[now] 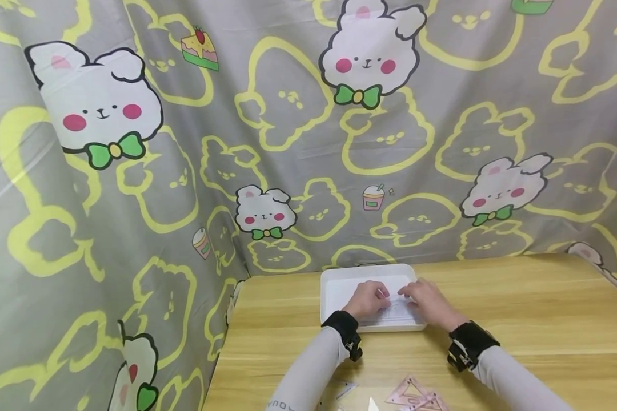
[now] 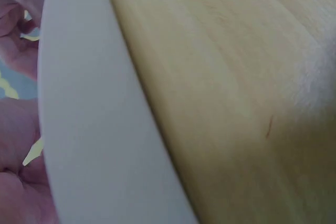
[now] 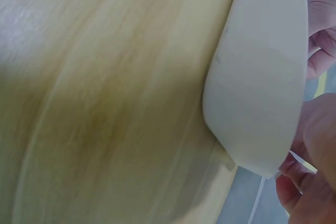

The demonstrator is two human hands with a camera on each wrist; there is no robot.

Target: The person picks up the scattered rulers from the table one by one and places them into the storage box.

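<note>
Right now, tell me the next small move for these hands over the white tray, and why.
Probably lift the clear packet just off the white tray. The left hand and right hand already meet on it inside the tray; whether either grips it yet is unclear.

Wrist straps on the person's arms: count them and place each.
2. One black wrist strap on the left arm near the white tray, one on the right arm.

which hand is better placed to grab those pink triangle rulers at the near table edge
Right, probably. The pink triangle rulers lie at the near edge, just inside the right forearm, closer to the right hand than the left hand. Both hands are busy over the white tray, so either must pull back.
</note>
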